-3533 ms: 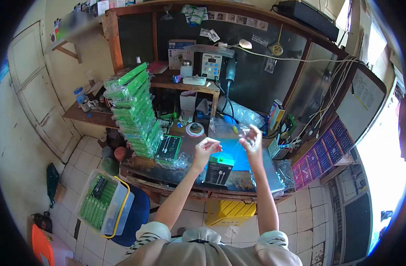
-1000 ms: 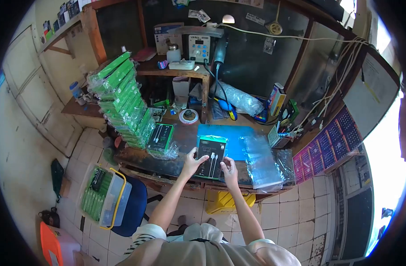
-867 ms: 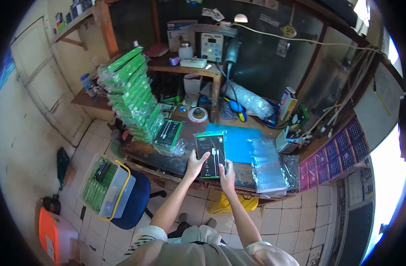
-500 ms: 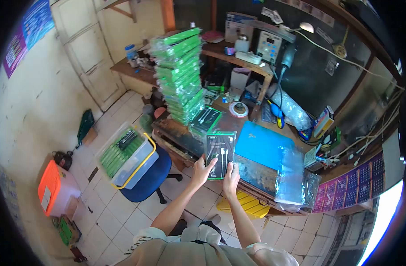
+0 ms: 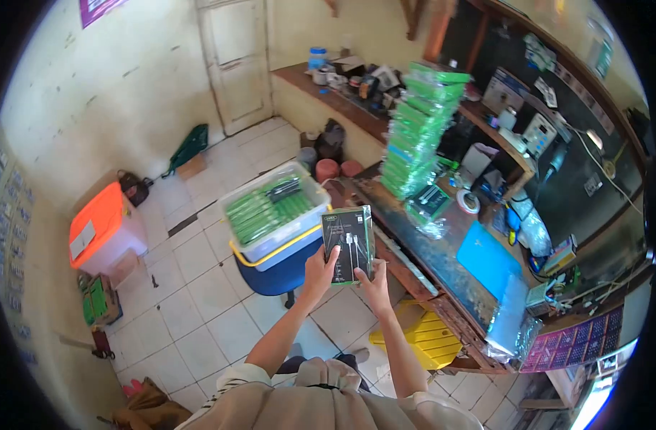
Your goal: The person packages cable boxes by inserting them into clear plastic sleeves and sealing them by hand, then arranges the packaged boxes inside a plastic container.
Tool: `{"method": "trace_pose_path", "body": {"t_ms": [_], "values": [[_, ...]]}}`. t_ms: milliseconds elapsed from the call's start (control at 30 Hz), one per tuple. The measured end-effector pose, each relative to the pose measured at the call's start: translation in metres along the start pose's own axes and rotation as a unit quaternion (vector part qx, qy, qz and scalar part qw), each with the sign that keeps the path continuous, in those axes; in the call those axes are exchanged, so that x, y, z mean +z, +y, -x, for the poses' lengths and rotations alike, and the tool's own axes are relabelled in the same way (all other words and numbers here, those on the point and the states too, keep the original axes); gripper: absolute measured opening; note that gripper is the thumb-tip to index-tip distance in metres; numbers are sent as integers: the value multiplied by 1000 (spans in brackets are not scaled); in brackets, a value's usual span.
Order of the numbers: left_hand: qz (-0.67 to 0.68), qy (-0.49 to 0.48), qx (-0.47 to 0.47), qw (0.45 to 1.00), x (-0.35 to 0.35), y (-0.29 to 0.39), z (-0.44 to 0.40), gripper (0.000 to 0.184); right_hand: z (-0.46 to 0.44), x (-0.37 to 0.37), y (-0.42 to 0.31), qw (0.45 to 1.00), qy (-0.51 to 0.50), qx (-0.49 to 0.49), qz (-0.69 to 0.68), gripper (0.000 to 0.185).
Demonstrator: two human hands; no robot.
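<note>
Between my two hands is a black charging-cable box with green edges (image 5: pixel 347 240), its front showing a picture of white cables. My left hand (image 5: pixel 319 275) grips the lower left side, thumb on the front face. On the lower right side, my right hand (image 5: pixel 375 285) pinches the box with its thumb also in front. The box is in the air, between the workbench (image 5: pixel 475 304) and a clear plastic bin (image 5: pixel 260 249). Rows of green-edged boxes (image 5: pixel 260 215) fill the bin, with black ones lying on top.
Under the bin is a blue chair (image 5: pixel 267 281). A tall stack of plastic-wrapped green boxes (image 5: pixel 422 132) stands on the bench, near a blue mat (image 5: pixel 488 259). A yellow plastic stool (image 5: pixel 417 337) sits below the bench. An orange-lidded box (image 5: pixel 98 222) stands by the left wall.
My view has turned left, so the bench and stack now appear further right and the bin nearer the middle. The cable box stays in both hands, now nearer the bin.
</note>
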State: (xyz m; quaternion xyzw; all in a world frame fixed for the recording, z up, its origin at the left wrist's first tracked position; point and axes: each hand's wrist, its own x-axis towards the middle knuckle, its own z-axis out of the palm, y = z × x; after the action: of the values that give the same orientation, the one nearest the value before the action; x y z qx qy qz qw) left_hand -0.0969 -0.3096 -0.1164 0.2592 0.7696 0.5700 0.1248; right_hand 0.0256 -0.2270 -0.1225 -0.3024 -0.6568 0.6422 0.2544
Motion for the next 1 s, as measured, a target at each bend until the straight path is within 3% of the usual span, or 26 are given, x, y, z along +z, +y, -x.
{"method": "trace_pose_path", "body": {"t_ms": [133,200,267,333,400,467,533,600,733,900,1000], "values": [[-16,-3,-26,1000,-59,-38,-6,36,-9,51,-4,998,2,-58,4,35],[44,-13,-26,999,-86,-59,-15,42,-20,65,-9,989,2,-125,79,35],[41,26,-27,998,-109,-62,-20,39,-34,69,-20,988,-12,-125,91,35],[60,118,37,991,-126,-60,-32,39,-51,76,-37,942,-6,-234,242,34],[55,132,53,988,-137,-66,-51,46,-66,83,-57,921,-5,-279,274,35],[4,141,150,979,-148,-46,-66,53,-92,84,-60,882,-25,-326,340,36],[-2,140,156,978,-151,-45,-86,59,-117,91,-63,877,-42,-328,348,38],[-56,102,216,970,-152,-44,-105,63,-145,98,-62,837,-62,-372,396,39],[-37,39,179,982,-140,-53,-153,59,-209,111,-53,816,-127,-394,404,39],[-84,76,85,990,-115,-94,-206,40,-294,128,-27,812,-216,-341,421,38],[-75,79,29,994,-107,-117,-224,40,-333,139,-10,803,-268,-340,411,38]]}}
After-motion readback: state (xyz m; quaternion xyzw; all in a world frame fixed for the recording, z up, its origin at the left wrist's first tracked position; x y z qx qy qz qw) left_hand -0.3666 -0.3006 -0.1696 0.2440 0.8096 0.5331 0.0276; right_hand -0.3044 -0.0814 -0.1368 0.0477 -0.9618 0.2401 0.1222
